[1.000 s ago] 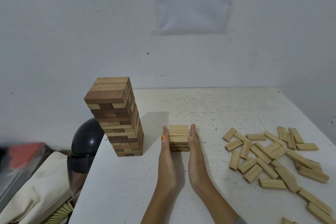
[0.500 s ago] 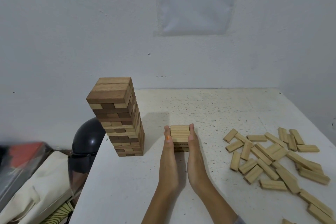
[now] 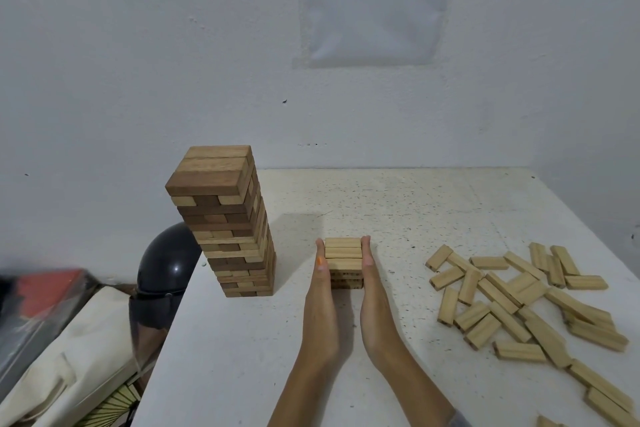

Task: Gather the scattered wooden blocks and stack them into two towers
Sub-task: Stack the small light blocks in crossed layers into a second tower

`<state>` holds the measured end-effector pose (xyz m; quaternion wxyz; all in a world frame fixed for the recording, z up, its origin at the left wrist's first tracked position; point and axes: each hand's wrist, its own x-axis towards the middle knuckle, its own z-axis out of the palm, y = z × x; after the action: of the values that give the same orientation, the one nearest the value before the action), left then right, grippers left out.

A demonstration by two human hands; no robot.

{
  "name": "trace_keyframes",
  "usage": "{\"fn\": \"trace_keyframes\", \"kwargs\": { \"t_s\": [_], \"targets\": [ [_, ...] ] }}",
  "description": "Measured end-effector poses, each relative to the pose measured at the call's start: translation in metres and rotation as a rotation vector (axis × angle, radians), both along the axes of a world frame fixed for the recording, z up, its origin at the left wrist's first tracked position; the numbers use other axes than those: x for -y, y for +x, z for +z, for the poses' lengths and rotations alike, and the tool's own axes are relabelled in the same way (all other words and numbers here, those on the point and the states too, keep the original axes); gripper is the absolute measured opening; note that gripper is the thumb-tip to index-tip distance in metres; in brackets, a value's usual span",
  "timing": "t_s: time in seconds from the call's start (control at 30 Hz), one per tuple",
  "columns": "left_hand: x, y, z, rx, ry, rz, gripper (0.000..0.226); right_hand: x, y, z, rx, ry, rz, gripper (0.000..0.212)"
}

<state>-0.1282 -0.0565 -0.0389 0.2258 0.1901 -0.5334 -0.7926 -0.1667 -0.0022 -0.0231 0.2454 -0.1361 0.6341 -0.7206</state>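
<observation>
Short stack (image 3: 343, 253): mid table (image 3: 433, 204), right of tall tower (image 3: 228, 218).
Left hand (image 3: 320, 291), right hand (image 3: 374, 291): flat, fingers straight, pressing stack sides; nothing clasped.
Loose blocks (image 3: 519, 298): scattered at right.
Risk: uneven squeeze skews layers or shoves stack; stray forearm topples tall tower.

We see a white speckled table (image 3: 415, 204) carrying a tall tower (image 3: 228, 225) at left, a short stack (image 3: 343, 253) mid-table, and loose blocks (image 3: 502, 296) scattered right.

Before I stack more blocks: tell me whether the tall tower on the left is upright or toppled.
Upright. The tall tower stands whole on the white table, with its layers intact to the top.
</observation>
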Motion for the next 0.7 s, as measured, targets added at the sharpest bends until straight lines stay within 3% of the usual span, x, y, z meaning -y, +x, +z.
{"fn": "trace_keyframes", "kwargs": {
  "t_s": [0.17,0.3,0.47,0.6,0.7],
  "targets": [
    [0.001,-0.001,-0.001,0.038,-0.033,0.019,0.073,-0.002,-0.001,-0.001,0.014,0.002,-0.004,0.070],
    [0.001,-0.001,0.001,0.046,-0.033,0.017,0.076,-0.003,-0.004,-0.004,0.022,0.010,0.026,0.084],
    [0.001,-0.001,0.007,0.024,-0.003,0.009,0.081,-0.005,-0.004,-0.001,0.036,-0.048,-0.028,0.047],
    [-0.002,0.003,0.011,0.030,-0.025,0.079,0.062,-0.008,-0.004,0.008,0.056,-0.063,-0.056,0.036],
    [-0.007,0.010,0.015,0.047,-0.038,0.112,0.053,-0.015,-0.004,0.013,0.076,-0.054,-0.073,0.044]
  ]
}}
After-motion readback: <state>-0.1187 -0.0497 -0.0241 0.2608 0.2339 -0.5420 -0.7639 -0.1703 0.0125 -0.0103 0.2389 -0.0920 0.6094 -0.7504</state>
